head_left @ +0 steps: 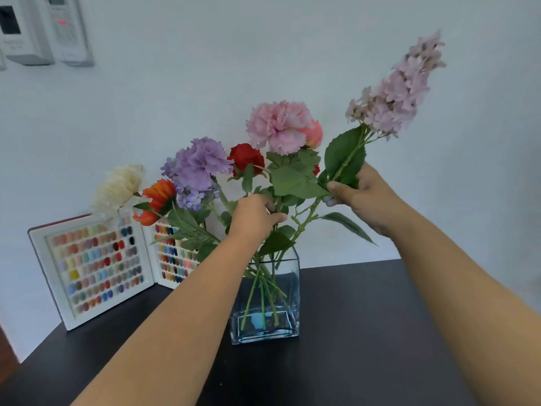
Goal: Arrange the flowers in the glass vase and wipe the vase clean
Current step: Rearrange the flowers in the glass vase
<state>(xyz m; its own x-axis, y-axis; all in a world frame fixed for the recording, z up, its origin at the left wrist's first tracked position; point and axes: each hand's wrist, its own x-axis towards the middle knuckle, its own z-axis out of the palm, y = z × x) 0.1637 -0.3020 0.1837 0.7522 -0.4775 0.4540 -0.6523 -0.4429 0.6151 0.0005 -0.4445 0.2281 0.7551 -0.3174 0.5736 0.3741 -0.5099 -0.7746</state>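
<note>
Clear square glass vase (265,300) stands mid-table near the dark table's (366,332) back edge, the left hand (254,215) gripping its bunched flower stems (263,285) while the right hand (361,197) apparently pinches a lilac flower spike (401,89) by its leafy stem.

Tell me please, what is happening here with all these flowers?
A person is arranging artificial-looking flowers in a square glass vase on a dark table. The left hand grips the bunched stems just above the vase rim. The right hand holds the tall pale lilac spray by its stem, tilted to the right, its lower stem running down toward the vase. An open nail colour chart stands behind. No cloth is visible.
</note>
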